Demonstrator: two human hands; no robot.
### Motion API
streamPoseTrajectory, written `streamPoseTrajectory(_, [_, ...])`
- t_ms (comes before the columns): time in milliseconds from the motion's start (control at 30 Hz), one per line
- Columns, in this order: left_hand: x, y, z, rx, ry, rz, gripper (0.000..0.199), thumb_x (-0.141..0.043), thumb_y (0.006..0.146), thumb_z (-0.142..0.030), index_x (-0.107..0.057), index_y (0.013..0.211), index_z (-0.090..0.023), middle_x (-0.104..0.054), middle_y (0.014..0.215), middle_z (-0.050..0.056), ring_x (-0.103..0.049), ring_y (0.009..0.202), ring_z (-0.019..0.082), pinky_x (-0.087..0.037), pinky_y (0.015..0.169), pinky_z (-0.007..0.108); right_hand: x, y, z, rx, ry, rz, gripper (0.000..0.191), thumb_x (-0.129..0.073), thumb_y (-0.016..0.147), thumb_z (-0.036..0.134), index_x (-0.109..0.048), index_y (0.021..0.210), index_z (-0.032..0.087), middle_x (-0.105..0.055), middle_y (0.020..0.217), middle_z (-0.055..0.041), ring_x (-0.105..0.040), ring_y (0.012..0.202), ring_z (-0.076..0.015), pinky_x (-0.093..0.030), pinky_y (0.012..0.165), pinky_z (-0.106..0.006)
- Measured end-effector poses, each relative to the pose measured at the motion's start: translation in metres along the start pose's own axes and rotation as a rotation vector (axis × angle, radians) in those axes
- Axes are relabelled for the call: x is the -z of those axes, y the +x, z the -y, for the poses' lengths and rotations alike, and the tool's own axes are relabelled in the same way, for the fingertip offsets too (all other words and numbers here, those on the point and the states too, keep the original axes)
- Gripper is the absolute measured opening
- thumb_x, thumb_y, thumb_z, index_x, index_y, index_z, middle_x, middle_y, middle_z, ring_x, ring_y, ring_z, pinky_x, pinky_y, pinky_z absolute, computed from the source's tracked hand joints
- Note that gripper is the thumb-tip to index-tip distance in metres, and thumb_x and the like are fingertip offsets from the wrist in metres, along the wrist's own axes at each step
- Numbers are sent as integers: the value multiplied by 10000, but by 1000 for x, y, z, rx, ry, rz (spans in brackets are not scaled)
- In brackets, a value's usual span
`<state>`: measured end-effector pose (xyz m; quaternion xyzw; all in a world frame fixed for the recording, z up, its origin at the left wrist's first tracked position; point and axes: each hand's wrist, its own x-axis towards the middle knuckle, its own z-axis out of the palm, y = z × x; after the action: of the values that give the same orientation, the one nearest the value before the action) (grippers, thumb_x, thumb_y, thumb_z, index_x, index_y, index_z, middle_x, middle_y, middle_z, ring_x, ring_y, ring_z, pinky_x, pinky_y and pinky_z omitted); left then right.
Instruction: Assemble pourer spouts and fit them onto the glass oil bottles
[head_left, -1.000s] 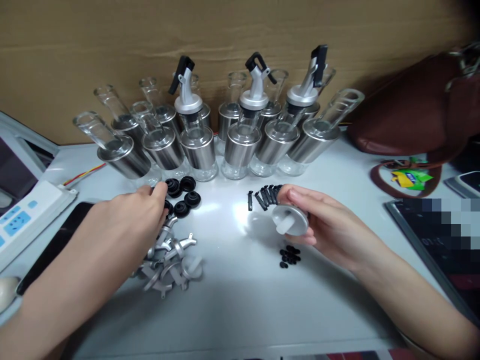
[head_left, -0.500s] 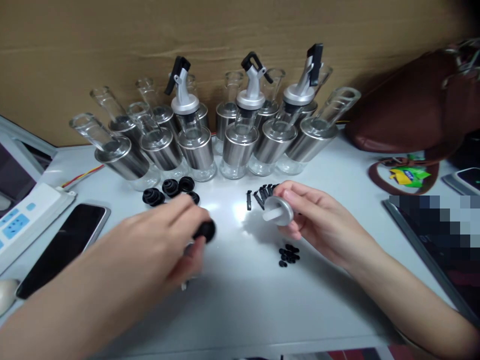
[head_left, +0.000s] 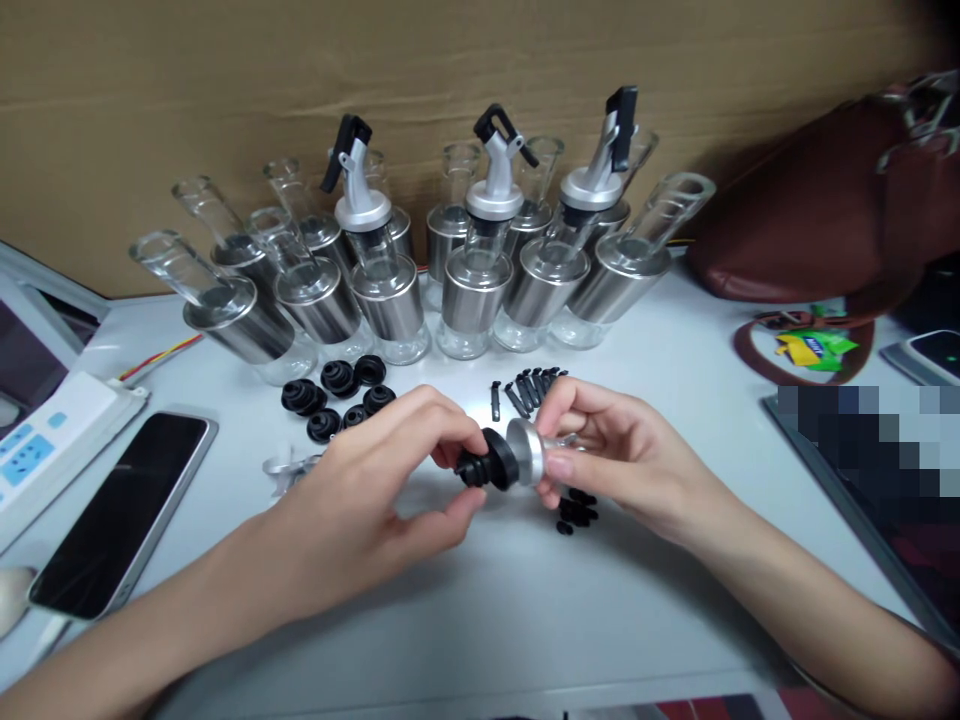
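Note:
Between thumb and fingers, my left hand (head_left: 397,470) pinches a black ribbed rubber stopper (head_left: 487,462). My right hand (head_left: 615,450) grips a silver pourer spout (head_left: 525,452), its round flange turned left. Stopper and spout face each other at the middle of the desk, very close; I cannot tell if they are joined. Left of them lie several more black stoppers (head_left: 324,425), and another silver spout (head_left: 289,465) is partly hidden by my left hand. Behind my right hand are thin black levers (head_left: 529,390). Small black caps (head_left: 576,512) lie in a pile below it.
Glass bottles with steel sleeves (head_left: 397,300) stand in rows at the back; three carry pourers (head_left: 495,185). At left are a phone (head_left: 124,515) and a power strip (head_left: 52,440). A brown bag (head_left: 795,210) and a dark-edged device (head_left: 862,500) are at right.
My left hand has moved right with the stopper, bringing it up to the spout. My right hand has shifted slightly and turned the spout's flange toward the stopper.

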<state>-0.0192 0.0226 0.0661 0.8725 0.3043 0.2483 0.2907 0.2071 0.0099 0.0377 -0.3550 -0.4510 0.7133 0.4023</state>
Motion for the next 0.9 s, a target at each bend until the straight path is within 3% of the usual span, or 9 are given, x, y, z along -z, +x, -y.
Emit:
streamPoseTrajectory(367, [-1, 4, 8, -90, -32, -70, 152, -625, 854, -97, -614, 998, -147, -703, 938, 42, -673, 848, 111, -545, 756, 185, -1, -1, -1, -13, -63, -7, 207, -773, 752, 243, -577, 764, 179, -677, 649, 18, -662, 543, -92, -549, 536, -184])
streamPoseTrajectory(667, [-3, 4, 8, -135, -114, -144, 135, -702, 793, -86, -658, 905, -150, -729, 860, 54, -697, 758, 125, -576, 681, 196, -8, -3, -5, 40, -55, -21, 239, -771, 756, 254, -543, 742, 185, -686, 669, 18, -689, 563, -101, -570, 554, -191])
streamPoseTrajectory(900, [-12, 1, 9, -156, -121, -172, 95, -682, 801, -69, -665, 864, -138, -719, 834, 50, -693, 724, 112, -565, 660, 169, -10, -2, -9, 2, -61, 8, 273, -752, 780, 318, -518, 745, 180, -692, 643, 4, -674, 556, -100, -559, 560, -207])
